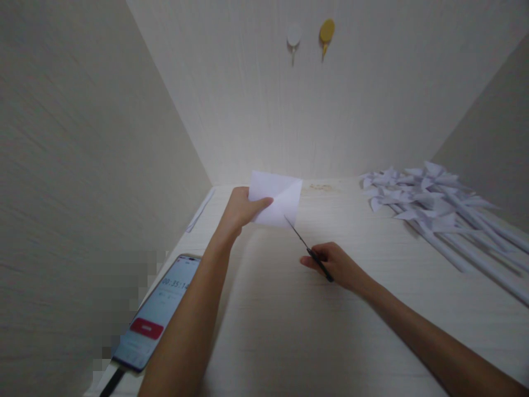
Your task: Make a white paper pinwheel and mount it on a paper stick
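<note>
A square sheet of white paper [275, 190], with a crease running across it, is held up off the table by my left hand [243, 208]. The thumb lies on its near face and the fingers are hidden behind it. My right hand [334, 263] grips the dark handles of a pair of scissors [306, 246]. Their blades point up and left, with the tip over the lower right part of the paper. Whether the blades are around the paper or just in front of it, I cannot tell.
Several white paper pinwheels [430, 218] on white sticks lie piled at the right. A phone [159, 309] showing a timer rests at the left, a cable at its lower end. A folded white strip [200, 209] lies along the left wall. White [294, 35] and yellow hooks [327, 31] hang on the back wall.
</note>
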Action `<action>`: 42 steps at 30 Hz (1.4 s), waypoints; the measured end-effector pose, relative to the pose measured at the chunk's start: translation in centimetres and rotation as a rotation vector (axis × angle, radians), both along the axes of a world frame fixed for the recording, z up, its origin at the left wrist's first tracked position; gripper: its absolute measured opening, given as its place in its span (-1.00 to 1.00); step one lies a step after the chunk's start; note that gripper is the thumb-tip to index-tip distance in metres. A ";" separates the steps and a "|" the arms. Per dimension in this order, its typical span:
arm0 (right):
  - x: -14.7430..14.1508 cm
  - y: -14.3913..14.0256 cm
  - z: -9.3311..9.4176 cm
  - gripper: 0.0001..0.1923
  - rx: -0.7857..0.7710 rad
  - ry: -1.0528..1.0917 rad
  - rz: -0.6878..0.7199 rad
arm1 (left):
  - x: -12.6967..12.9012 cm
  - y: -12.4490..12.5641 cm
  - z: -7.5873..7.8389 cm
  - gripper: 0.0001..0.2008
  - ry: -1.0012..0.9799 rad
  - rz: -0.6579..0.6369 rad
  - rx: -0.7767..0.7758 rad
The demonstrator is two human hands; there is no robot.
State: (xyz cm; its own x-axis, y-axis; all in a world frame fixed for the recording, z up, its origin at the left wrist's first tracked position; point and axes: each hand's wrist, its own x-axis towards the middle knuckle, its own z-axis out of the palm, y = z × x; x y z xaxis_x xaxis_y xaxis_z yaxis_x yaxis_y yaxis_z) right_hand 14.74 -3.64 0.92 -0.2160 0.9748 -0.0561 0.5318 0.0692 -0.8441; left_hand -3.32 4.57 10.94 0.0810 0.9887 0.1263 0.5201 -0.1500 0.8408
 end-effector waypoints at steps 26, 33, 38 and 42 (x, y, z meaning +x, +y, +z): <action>0.1 0.2 -0.4 -0.52 -0.002 0.031 0.007 | -0.1 0.2 -0.3 -0.70 -0.072 -0.129 0.008; 0.1 0.0 -0.1 -0.53 0.015 0.021 0.026 | 0.0 -0.1 0.0 -0.71 -0.054 -0.125 0.008; 0.1 0.0 -0.1 -0.54 0.009 0.007 0.027 | -0.1 0.0 0.0 -0.71 -0.074 -0.148 0.005; 0.0 0.0 -0.1 -0.55 0.032 -0.004 0.029 | 0.1 0.0 -0.1 -0.71 -0.045 -0.156 0.001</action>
State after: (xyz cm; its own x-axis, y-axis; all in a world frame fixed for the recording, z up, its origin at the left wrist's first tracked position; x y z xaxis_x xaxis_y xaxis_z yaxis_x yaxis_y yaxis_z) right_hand 14.78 -3.60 0.84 -0.2443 0.9694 -0.0255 0.5325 0.1122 -0.8389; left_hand -3.24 4.53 10.84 0.2282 0.9644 0.1338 0.4518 -0.2267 0.8628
